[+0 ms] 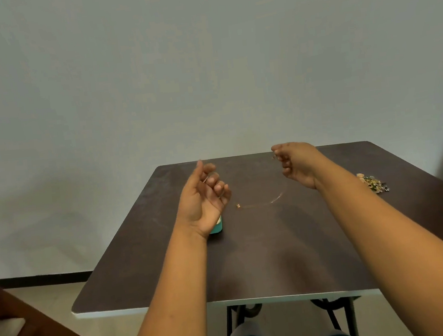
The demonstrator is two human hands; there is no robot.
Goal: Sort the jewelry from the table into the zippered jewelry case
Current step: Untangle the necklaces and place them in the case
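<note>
Now a thin gold necklace [266, 202] hangs in a loop between the two raised hands, its low curve with a small pendant just over the table [265, 259]. Left hand [204, 197] pinches one end with curled fingers, palm up; right hand [296, 164] pinches the other end. Under the left wrist a teal case [217, 227] peeks out. Well right of the right hand lies a heap of jewelry [373, 182]. Beyond the left arm stands a wooden chair [26, 325].
</note>
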